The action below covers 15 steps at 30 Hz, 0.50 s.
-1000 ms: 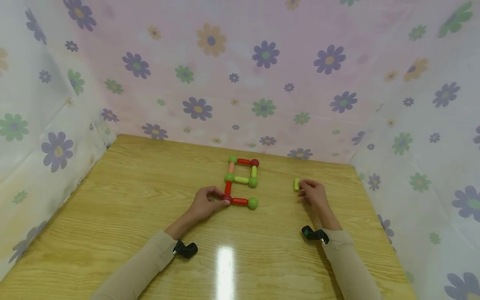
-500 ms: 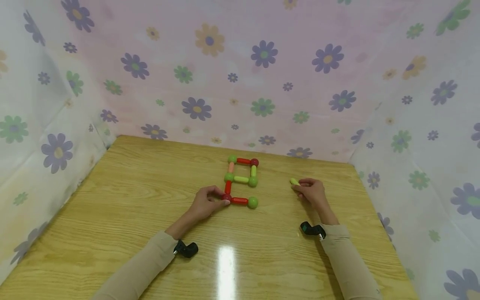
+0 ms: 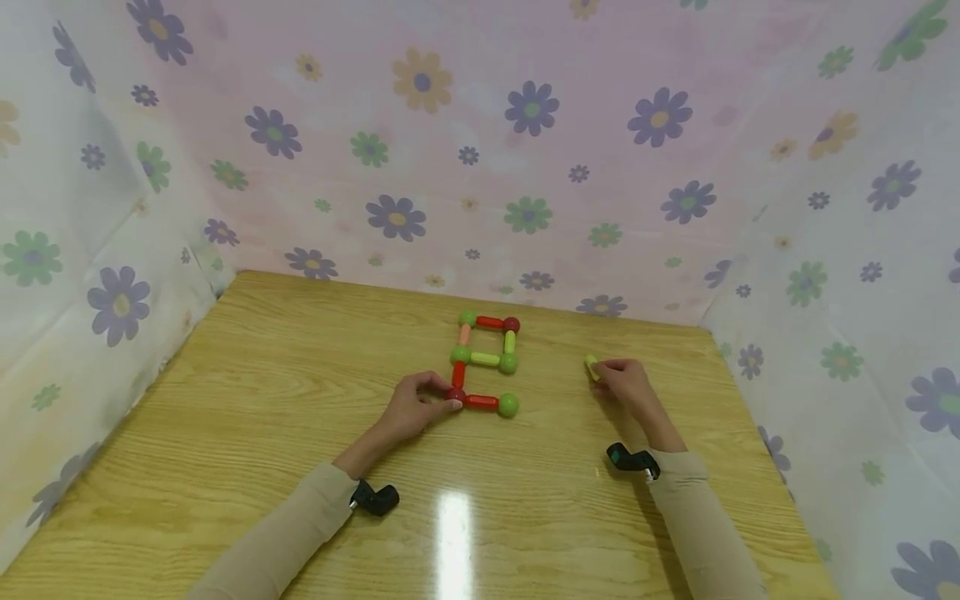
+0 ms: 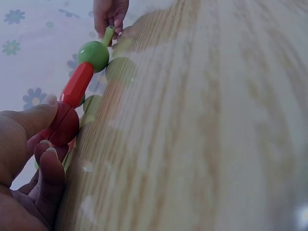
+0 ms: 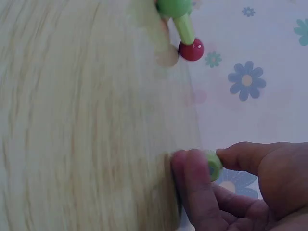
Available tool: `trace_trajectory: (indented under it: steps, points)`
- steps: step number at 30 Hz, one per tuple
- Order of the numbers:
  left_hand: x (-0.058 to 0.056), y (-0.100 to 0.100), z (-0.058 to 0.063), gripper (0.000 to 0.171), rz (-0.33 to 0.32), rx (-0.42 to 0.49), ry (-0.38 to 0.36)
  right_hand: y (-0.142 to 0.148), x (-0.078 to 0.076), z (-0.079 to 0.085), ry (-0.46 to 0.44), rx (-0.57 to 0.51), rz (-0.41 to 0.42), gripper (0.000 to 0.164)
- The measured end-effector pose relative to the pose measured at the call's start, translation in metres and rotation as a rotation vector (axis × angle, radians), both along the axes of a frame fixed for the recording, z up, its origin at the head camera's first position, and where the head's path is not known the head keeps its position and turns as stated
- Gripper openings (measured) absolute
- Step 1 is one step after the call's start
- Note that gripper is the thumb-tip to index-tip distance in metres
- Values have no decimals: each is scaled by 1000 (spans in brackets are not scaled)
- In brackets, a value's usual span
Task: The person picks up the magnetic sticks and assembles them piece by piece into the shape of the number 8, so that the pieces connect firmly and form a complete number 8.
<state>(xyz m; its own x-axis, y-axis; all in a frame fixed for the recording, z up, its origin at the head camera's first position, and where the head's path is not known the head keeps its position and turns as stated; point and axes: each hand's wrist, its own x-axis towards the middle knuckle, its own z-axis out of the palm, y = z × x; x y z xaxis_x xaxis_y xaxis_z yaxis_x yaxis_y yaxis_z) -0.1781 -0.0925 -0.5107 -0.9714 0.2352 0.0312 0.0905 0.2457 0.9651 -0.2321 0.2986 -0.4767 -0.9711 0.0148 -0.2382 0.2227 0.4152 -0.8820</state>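
A flat figure of rods and balls (image 3: 485, 363) lies on the wooden table (image 3: 262, 417): red, pink and yellow-green rods joined by green and red balls. My left hand (image 3: 420, 408) pinches the red ball (image 3: 454, 395) at the figure's lower left corner; the left wrist view shows thumb and fingers round that red ball (image 4: 61, 126), with a red rod (image 4: 77, 84) and green ball (image 4: 93, 54) beyond. My right hand (image 3: 624, 385) pinches a loose yellow-green rod (image 3: 592, 367) to the right of the figure, seen end-on as the rod (image 5: 212, 165) in the right wrist view.
Flowered cloth walls (image 3: 480, 150) close the table at the back, left and right. Bare wood stretches to the left of the figure and toward the near edge, with a bright glare spot (image 3: 450, 533) in front.
My right hand has lifted and turned the loose yellow-green rod slightly, keeping it near the same spot. The left hand and the figure have not moved.
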Motion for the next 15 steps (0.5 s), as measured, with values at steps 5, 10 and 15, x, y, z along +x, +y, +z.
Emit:
trace_trajectory:
  steps: [5,10,15]
  points:
    - [-1,1,-1,22,0,-10,4,-3,2,6,-62,-61,127,50]
    - [-1,1,-1,21,1,-11,13,-12,8,8,-98,-137,176,51]
    - [-1,1,-2,19,2,-7,17,-24,18,4,-133,-176,221,49]
